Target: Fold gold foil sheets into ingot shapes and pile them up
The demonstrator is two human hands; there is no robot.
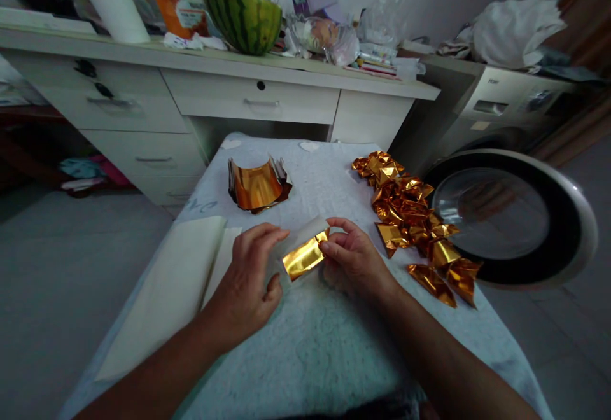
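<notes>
Between my hands is a piece of gold foil paper (305,256), with a whitish sheet edge (308,230) showing behind it. My right hand (356,254) pinches the foil's right end between thumb and fingers. Just left of the foil, my left hand (252,273) is apart from it, thumb and fingers spread with nothing in them. A curved stack of gold foil sheets (258,188) lies farther back on the cloth. Folded gold foil pieces (405,203) are heaped along the right side. Several white paper sheets (162,293) lie under and beside my left forearm.
A pale blue cloth (324,172) covers the table. Behind it stands a white desk (296,98) with a cut watermelon (243,19), an orange packet (176,0) and a paper roll (112,3). At right, the washing machine's round door (568,216) hangs open close to the table's edge.
</notes>
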